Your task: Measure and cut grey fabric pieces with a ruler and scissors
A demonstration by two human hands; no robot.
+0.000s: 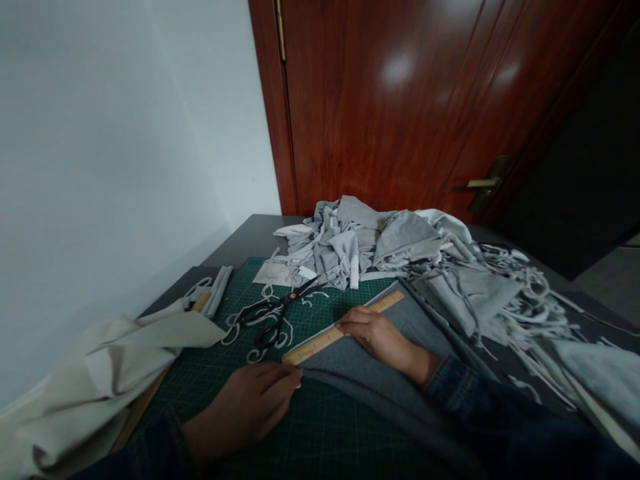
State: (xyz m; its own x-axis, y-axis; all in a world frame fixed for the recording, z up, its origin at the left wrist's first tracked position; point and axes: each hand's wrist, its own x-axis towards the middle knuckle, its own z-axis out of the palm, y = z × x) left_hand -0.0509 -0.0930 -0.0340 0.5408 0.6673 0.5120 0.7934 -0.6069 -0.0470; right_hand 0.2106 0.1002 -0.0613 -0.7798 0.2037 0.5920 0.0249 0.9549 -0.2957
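Note:
A wooden ruler [320, 343] lies slanted along the far edge of a piece of grey fabric [395, 347]. My right hand [377, 337] grips the ruler near its middle, fingers together. At the ruler's near left end, my left hand [255, 403] is closed, with its fingertips pinching the fabric's corner; the exact hold is partly hidden. Both lie over a green cutting mat [195, 383] with a grid. Black-handled scissors [283, 310] rest on the mat beyond the ruler, among thin pale fabric strips.
A heap of grey fabric scraps [345, 240] fills the back of the table. Stringy offcuts [530, 300] are piled at the right. Cream cloth [115, 360] is bunched at the left by the white wall. Behind stands a reddish-brown wooden door [370, 113].

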